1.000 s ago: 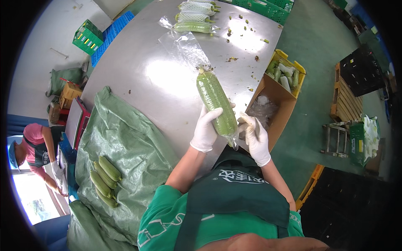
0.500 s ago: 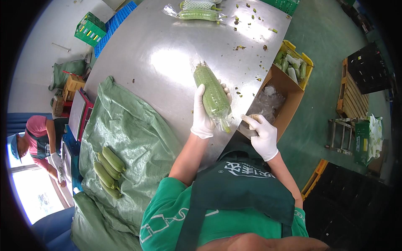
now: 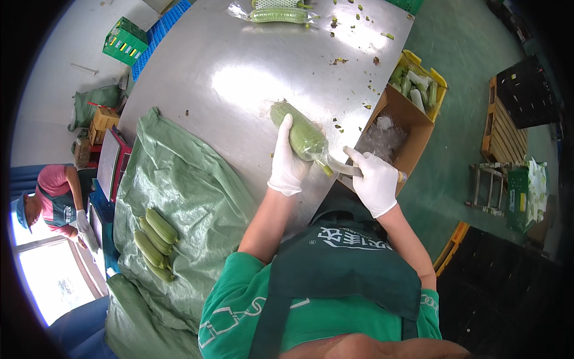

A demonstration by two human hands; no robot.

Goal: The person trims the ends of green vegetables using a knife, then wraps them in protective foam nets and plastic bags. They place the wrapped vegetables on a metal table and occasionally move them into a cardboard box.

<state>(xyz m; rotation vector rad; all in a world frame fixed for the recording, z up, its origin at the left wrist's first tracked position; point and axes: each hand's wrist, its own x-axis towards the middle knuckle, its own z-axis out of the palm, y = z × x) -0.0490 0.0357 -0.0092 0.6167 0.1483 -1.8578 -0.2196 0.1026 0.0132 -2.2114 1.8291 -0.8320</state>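
In my gloved left hand [image 3: 288,157] lies a thick green luffa gourd [image 3: 302,133] in clear plastic film, tilted over the steel table with its stem end toward my right hand. My fingers close round it from below, the thumb along its side. A curved knife [image 3: 345,168] is held in my gloved right hand [image 3: 375,182], its handle end showing past the palm. The blade's tip is close to the gourd's stem [image 3: 326,169]; whether it touches cannot be made out. Several bare gourds [image 3: 156,239] rest on a green woven sheet [image 3: 185,179] at the left.
On the steel table [image 3: 197,78] are stem scraps and a wrapped gourd [image 3: 278,15] at the far edge. A cardboard box [image 3: 412,140] with clear plastic and a yellow crate [image 3: 439,81] of gourds stand at the right. A co-worker [image 3: 54,191] handles something at the far left.
The knife in my right hand has swung round toward the stem, its blade now in plain view. My left hand has tilted the gourd, its top shifting left and down.
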